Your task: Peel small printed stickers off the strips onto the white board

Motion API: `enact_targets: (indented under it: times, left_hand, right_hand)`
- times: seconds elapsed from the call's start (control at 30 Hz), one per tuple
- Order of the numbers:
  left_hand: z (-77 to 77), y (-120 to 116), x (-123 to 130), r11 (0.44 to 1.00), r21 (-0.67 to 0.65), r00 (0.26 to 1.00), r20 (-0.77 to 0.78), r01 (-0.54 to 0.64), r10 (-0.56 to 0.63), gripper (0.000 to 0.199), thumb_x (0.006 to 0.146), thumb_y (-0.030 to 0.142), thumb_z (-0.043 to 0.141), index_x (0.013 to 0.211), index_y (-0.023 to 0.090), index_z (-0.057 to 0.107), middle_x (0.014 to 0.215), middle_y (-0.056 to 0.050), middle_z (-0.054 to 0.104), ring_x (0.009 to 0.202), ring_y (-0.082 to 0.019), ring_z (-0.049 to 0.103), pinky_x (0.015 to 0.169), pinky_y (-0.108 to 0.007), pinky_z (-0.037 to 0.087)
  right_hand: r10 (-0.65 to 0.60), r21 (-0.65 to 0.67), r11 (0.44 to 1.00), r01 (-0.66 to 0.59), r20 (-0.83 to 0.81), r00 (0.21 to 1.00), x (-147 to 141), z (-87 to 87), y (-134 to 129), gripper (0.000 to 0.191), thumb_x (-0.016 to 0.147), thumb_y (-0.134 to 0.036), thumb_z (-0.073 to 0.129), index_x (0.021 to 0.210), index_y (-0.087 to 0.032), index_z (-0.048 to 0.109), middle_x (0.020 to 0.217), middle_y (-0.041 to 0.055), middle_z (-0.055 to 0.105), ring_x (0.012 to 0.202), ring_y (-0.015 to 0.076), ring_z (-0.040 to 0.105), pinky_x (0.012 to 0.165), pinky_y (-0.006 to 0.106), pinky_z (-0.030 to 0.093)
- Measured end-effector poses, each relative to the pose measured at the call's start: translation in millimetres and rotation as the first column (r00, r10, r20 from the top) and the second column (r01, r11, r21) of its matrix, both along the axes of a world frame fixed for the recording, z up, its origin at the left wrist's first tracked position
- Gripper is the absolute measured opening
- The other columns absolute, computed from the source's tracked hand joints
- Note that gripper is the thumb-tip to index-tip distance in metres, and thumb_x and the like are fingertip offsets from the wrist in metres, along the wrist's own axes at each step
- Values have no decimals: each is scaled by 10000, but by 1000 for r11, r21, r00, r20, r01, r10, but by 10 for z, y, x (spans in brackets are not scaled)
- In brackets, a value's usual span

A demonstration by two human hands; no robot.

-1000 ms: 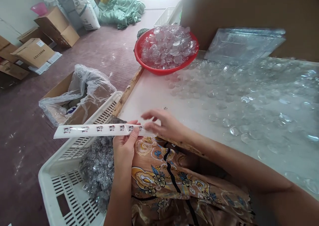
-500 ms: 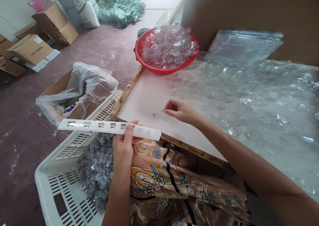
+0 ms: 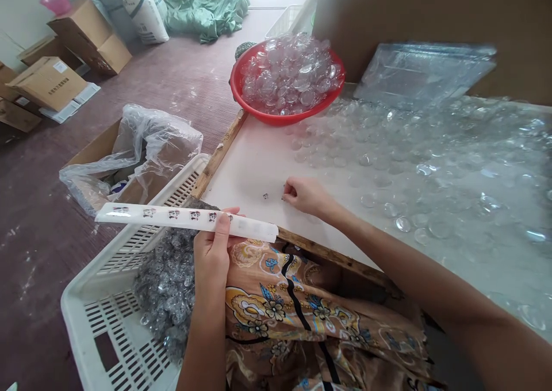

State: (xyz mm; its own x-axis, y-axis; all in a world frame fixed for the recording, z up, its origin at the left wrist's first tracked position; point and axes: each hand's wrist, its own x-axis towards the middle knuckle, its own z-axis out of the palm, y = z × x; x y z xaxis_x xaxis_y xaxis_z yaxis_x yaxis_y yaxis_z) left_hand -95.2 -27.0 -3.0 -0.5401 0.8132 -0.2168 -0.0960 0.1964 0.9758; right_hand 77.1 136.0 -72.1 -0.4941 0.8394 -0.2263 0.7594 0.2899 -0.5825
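Observation:
My left hand (image 3: pixel 215 244) grips a white sticker strip (image 3: pixel 161 215) between thumb and fingers. A row of small dark printed figures runs along the strip, and its right end is blank. On the white tabletop (image 3: pixel 241 167), my right hand (image 3: pixel 308 196) is closed in a pinch. A tiny dark bit shows at its fingertips, too small to name. Just left of those fingertips lies a small printed figure (image 3: pixel 265 196). Many clear round discs (image 3: pixel 403 224) are spread over the table to the right of my right hand.
A red basin (image 3: pixel 276 118) heaped with clear discs stands at the table's far left corner. Left of the table, a white plastic basket (image 3: pixel 86 293) holds dark glittery pieces (image 3: pixel 166 293). Clear plastic bags (image 3: pixel 422 72) lean at the back. A wooden strip (image 3: pixel 219 152) edges the table.
My right hand has curled a little more at the fingertips, staying at about the same spot on the table. My left hand and the strip have hardly moved. The view has shifted slightly.

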Motion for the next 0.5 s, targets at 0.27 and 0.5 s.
enact_targets:
  times: [0.27,0.5]
  left_hand:
    - [8,-5,6,1000,-3,1000,-2,12,-12,622,838,575,655,1329,193,633,1041,-116,749,827,-194,727,654,-248,609]
    - [39,7,49,997,7,997,-36,75,-75,531,853,515,665,1316,256,646,1228,-111,702,1029,-243,705,787,-305,607]
  right_hand:
    - [-34,233,971,59,-109,993,-77,132,-190,88,850,-172,621,934,-185,598,1005,114,650,876,225,607,714,316,424]
    - [104,-125,948,-291,-745,659,-349,604,-637,142,891,-321,621,978,-211,600,901,29,691,744,127,605,679,274,488]
